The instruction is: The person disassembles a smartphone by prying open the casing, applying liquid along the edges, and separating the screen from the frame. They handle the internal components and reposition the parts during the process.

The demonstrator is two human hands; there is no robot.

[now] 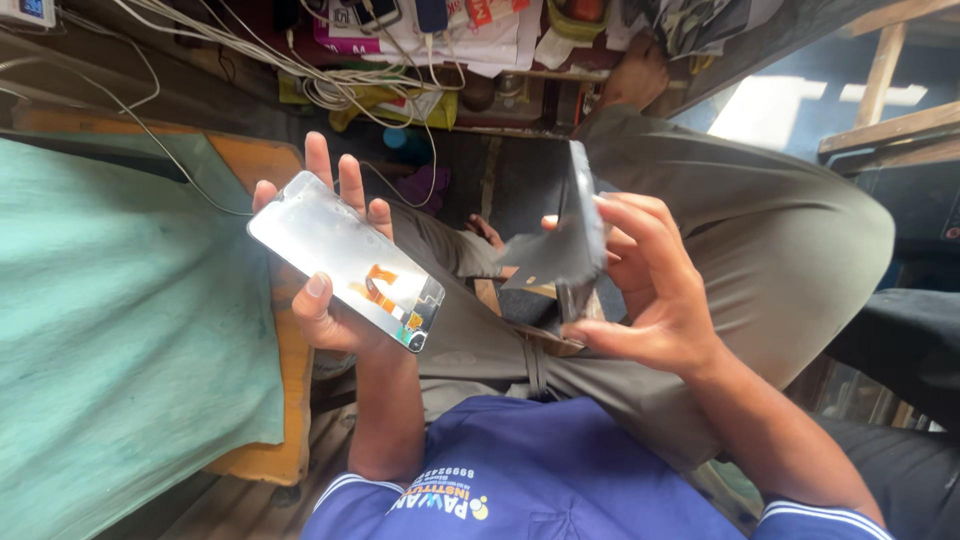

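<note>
Cluttered bench w/ cables behind; left hand (pixel 335 300) grips phone screen (pixel 345 260), right hand (pixel 650 290) clamps dark panel (pixel 570 250)

I have only one view, from the camera worn on the person's head. It looks steeply down and close in, so both hands fill the middle of the frame: the left hand (pixel 335 300) and the right hand (pixel 645 285) sit near the lens. The picture comes out turned over, with the blue shirt (pixel 530 475) at the bottom edge and the knees above it. A green-covered surface (pixel 120 330) runs along the left side.
</note>
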